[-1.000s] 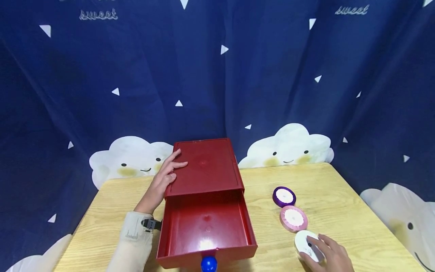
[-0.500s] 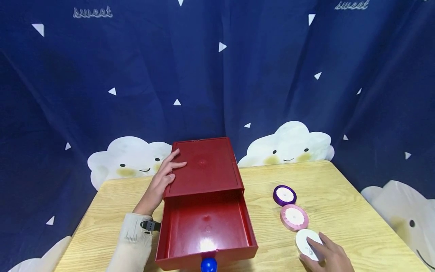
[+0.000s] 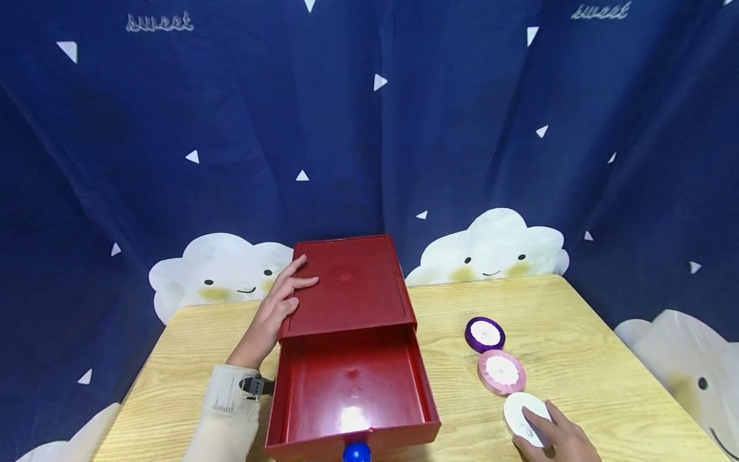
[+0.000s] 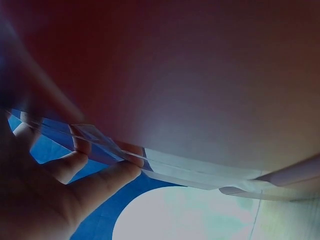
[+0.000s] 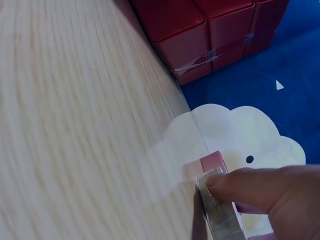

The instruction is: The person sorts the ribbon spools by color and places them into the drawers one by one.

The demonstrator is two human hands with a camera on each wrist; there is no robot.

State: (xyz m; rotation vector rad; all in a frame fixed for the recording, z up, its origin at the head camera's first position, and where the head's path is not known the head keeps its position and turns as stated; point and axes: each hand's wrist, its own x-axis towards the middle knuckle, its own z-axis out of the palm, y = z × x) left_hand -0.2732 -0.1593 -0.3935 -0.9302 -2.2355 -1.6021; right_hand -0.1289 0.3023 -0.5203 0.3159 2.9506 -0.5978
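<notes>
The left hand [image 3: 271, 316] is spread on the box [image 3: 352, 289]; right of the box, sliding the white roll [image 3: 519, 416] the right hand [image 3: 567, 440] pinches could jostle the pink roll [image 3: 501, 372].

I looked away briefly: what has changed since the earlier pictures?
Very little: the right hand now covers the dark spot on the white roll that showed a second ago. Nothing else visibly moved; nothing was let go. The left hand stays on the red box, its drawer still open; the pink roll and purple roll lie as before.
</notes>
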